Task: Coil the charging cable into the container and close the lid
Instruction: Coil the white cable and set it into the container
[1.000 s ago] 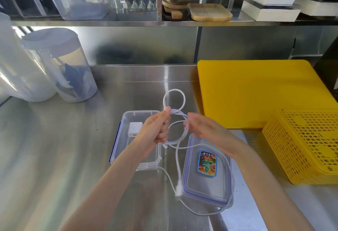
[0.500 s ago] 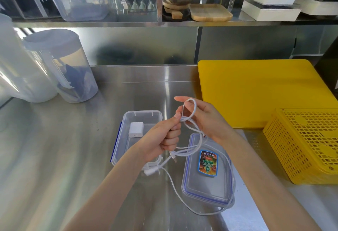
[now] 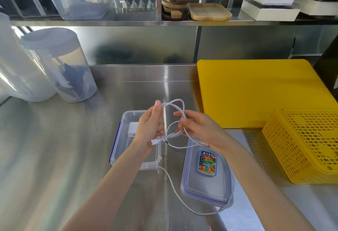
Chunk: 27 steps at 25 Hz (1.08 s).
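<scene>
Steel counter (image 3: 73,157) carries my open container (image 3: 120,150), with its lid (image 3: 206,188) at 3 o'clock. Above them, my left hand (image 3: 151,126) and right hand (image 3: 197,130) both grip the white cable (image 3: 175,102), half coiled.

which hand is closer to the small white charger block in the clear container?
Left. The left hand holds the white cable right beside the small white charger block; the right hand is further right, towards the clear lid.
</scene>
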{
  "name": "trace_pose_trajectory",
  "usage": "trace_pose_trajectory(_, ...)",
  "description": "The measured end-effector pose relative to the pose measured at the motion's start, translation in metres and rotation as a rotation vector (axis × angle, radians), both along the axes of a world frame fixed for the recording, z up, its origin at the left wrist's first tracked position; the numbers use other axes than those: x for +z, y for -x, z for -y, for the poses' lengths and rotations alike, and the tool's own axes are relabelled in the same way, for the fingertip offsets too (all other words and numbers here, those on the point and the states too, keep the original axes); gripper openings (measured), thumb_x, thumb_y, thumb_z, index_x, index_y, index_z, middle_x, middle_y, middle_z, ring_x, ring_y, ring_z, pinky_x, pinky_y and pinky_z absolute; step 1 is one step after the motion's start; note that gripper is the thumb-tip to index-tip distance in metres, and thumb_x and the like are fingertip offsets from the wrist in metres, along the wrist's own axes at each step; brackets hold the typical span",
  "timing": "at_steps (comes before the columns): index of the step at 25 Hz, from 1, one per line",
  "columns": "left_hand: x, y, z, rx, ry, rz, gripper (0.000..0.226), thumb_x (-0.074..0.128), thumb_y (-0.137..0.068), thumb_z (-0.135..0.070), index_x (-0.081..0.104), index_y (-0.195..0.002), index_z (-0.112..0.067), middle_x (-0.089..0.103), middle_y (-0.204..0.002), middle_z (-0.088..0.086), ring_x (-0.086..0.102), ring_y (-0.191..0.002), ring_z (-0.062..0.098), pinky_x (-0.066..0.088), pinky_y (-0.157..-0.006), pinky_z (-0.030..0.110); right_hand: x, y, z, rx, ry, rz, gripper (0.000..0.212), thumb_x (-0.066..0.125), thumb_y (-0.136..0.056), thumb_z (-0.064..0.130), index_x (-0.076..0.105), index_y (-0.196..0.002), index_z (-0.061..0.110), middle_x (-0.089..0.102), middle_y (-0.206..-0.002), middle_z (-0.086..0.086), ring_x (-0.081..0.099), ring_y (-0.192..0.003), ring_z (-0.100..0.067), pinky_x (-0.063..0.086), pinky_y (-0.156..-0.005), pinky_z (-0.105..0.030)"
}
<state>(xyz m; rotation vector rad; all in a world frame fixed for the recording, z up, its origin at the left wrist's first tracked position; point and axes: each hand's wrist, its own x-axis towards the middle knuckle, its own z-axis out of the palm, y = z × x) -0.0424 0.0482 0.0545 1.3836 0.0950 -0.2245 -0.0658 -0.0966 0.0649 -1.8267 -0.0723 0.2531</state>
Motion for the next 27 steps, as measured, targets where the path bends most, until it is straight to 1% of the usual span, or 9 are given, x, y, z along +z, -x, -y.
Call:
trace_pose_trajectory(4,-0.003,0.001,0.003,0.025,0.108,-0.027,0.040,0.038,-0.094,-0.039,0.037,-0.060,-0.019,0.023,-0.041,-0.011,0.019,-0.035,0.004,0.020,-0.037,0.016,-0.003,-0.003,0.000,-0.080,0.040,0.042,0.015,0.047,-0.091,0.009,0.054,-0.102,0.016,0.065,-0.080,0.002,0.064,-0.082,-0.016,0.053,-0.081,-0.027)
trace_pose_trajectory(9,-0.004,-0.002,0.004,0.061,0.120,-0.025,0.040,0.038,-0.095,-0.038,0.038,-0.060,-0.018,0.024,-0.040,-0.011,0.019,-0.034,0.004,0.020,-0.038,0.016,-0.005,-0.001,-0.004,-0.034,0.157,0.048,0.028,0.059,-0.084,0.008,0.052,-0.110,0.015,0.065,-0.089,0.001,0.064,-0.097,-0.024,0.051,-0.093,-0.038)
trace_pose_trajectory(13,-0.006,-0.003,0.004,0.094,0.221,-0.029,0.040,0.036,-0.096,-0.038,0.038,-0.061,-0.017,0.025,-0.038,-0.011,0.021,-0.033,0.004,0.022,-0.035,0.014,-0.008,-0.001,-0.007,-0.027,0.333,0.105,0.018,0.048,-0.091,0.016,0.057,-0.106,0.010,0.070,-0.104,-0.009,0.065,-0.097,-0.024,0.052,-0.089,-0.039)
trace_pose_trajectory(16,-0.005,-0.006,0.003,0.125,0.211,-0.004,0.041,0.034,-0.096,-0.040,0.037,-0.061,-0.019,0.026,-0.037,-0.011,0.024,-0.036,0.005,0.023,-0.041,0.017,-0.011,0.002,-0.008,-0.046,0.505,0.185,0.024,0.039,-0.096,0.022,0.057,-0.107,0.010,0.068,-0.103,-0.011,0.063,-0.091,-0.022,0.048,-0.075,-0.024)
trace_pose_trajectory(18,-0.003,-0.009,0.000,0.150,0.234,0.008,0.041,0.033,-0.096,-0.040,0.036,-0.061,-0.019,0.028,-0.036,-0.011,0.026,-0.036,0.005,0.024,-0.039,0.015,-0.013,0.003,-0.006,-0.105,0.518,0.207,0.029,0.038,-0.095,0.023,0.057,-0.114,0.011,0.068,-0.108,-0.007,0.063,-0.097,-0.021,0.049,-0.083,-0.026)
trace_pose_trajectory(20,-0.001,-0.011,-0.002,0.166,0.313,0.014,0.041,0.032,-0.097,-0.038,0.036,-0.061,-0.018,0.028,-0.035,-0.010,0.026,-0.032,0.005,0.025,-0.035,0.013,-0.014,0.004,-0.003,-0.168,0.433,0.217,0.030,0.038,-0.096,0.022,0.057,-0.115,0.010,0.070,-0.109,-0.006,0.064,-0.101,-0.019,0.052,-0.089,-0.031)
trace_pose_trajectory(22,0.000,-0.011,0.000,0.143,0.376,0.017,0.042,0.031,-0.097,-0.038,0.035,-0.061,-0.017,0.027,-0.036,-0.010,0.024,-0.032,0.005,0.025,-0.034,0.013,-0.016,0.005,0.000,-0.218,0.410,0.248,0.029,0.038,-0.095,0.021,0.059,-0.113,0.011,0.071,-0.106,-0.004,0.065,-0.097,-0.016,0.051,-0.079,-0.021)
trace_pose_trajectory(24,-0.001,-0.009,0.002,0.107,0.422,0.006,0.042,0.031,-0.097,-0.039,0.035,-0.061,-0.018,0.026,-0.036,-0.010,0.023,-0.032,0.005,0.025,-0.034,0.013,-0.017,0.006,0.002,-0.246,0.434,0.267,0.028,0.041,-0.094,0.022,0.060,-0.113,0.013,0.071,-0.102,-0.002,0.064,-0.086,-0.010,0.043,-0.065,-0.010)
trace_pose_trajectory(27,-0.001,-0.009,0.004,0.081,0.470,-0.007,0.042,0.030,-0.097,-0.040,0.036,-0.060,-0.019,0.026,-0.037,-0.009,0.021,-0.032,0.006,0.024,-0.035,0.014,-0.018,0.005,0.003,-0.239,0.364,0.260,0.025,0.043,-0.094,0.021,0.061,-0.110,0.014,0.067,-0.080,0.004,0.052,-0.053,0.006,0.037,-0.046,-0.007)
